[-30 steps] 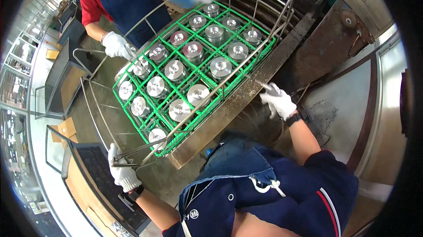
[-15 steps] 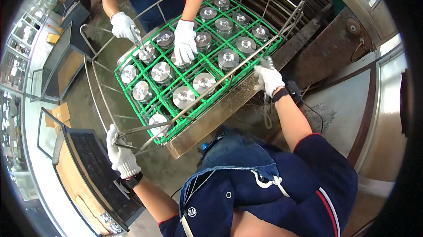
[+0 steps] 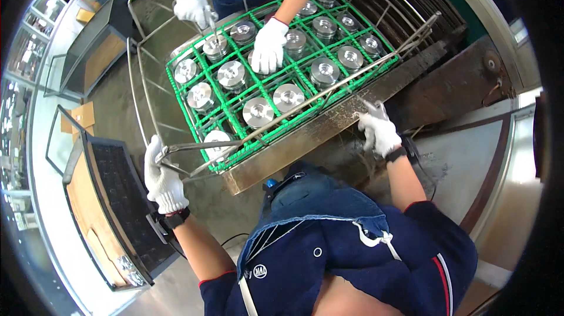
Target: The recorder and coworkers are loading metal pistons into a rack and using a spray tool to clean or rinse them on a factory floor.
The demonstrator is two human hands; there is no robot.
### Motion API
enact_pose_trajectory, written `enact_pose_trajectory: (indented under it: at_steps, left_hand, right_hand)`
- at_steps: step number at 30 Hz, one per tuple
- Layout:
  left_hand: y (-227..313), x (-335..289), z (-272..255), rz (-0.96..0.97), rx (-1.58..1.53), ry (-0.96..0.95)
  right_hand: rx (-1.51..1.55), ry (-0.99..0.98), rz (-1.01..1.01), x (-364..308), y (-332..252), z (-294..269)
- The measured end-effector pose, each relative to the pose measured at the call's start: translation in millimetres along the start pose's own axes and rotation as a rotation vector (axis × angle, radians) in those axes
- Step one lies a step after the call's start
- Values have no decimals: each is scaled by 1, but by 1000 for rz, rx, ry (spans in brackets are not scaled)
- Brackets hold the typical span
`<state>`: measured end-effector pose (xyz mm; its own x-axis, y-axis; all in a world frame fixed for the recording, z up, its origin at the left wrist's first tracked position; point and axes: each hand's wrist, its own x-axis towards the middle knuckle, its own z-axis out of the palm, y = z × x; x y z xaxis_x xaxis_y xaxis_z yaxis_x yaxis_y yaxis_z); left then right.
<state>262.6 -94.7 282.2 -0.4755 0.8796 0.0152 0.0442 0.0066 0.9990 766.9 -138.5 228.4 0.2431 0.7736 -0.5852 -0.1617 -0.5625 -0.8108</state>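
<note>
My left hand [image 3: 163, 178], in a white knit glove, is closed round the near left corner of a wire basket [image 3: 136, 84]. Inside the basket is a green-wrapped grid [image 3: 245, 134], its cells holding several round silver metal parts [image 3: 258, 112]. My gloved right hand [image 3: 378, 132] is at the basket's near right side, apart from it. Its fingers close on a short grey metal tool [image 3: 376, 108], whose exact kind I cannot make out. Across the basket, a co-worker's gloved hand [image 3: 194, 7] holds a thin metal tool at one part; their other hand [image 3: 269, 47] rests over another.
The basket rests on a worn metal ledge [image 3: 282, 166]. A rusty metal plate [image 3: 449, 89] stands to its right. At the left are dark-framed carts [image 3: 111, 198] with wooden boards and a cardboard box [image 3: 82, 117]. A cable hangs by my right wrist.
The basket and co-worker appear further right and slightly higher in the view. My right hand has dropped away from the basket's near rim with the tool; my left keeps its hold.
</note>
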Motion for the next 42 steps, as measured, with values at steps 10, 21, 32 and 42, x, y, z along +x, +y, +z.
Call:
enact_pose_trajectory:
  at_steps: [10, 21, 32, 42]
  left_hand:
    - [-17, 2, -10, 186, -62, -76]
    - [-15, -6, -3, 311, 150, -30]
    - [-3, -9, -1, 598, 637, 128]
    - [17, -23, 2, 378, 662, 66]
  right_hand:
    - [-393, -419, -6, -22, 7, 89]
    - [-520, -450, -47, 8, -14, 184]
    - [-391, -549, 41, -13, -12, 176]
    - [-717, -485, -215, -21, 25, 139]
